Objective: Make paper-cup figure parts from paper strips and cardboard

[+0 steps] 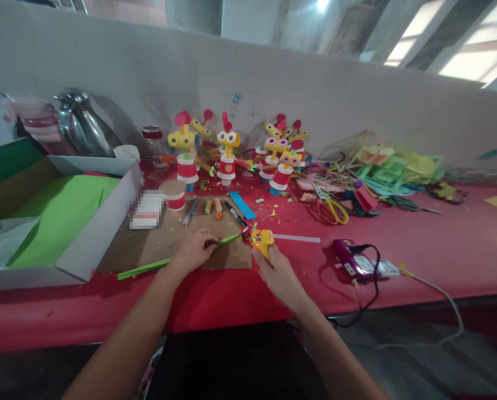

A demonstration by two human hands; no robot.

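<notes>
My right hand (275, 272) is wrapped round a yellow hot glue gun (264, 239), with a long pale glue stick (298, 238) jutting out of its back to the right. The gun's nozzle end meets the tip of a green paper strip (144, 268). My left hand (195, 251) pinches that strip, whose long tail lies toward the lower left. Beneath the left hand is a sheet of brown cardboard (231, 260). A black marker (235, 214) and a blue paper strip (242, 205) lie just beyond the gun.
Several paper-cup figures (227, 161) stand at the back. An open box (119, 194) with green paper is on the left. To the right are yellow-handled scissors (334, 212), paper scraps (398, 166) and a purple power socket (352, 258) with cords.
</notes>
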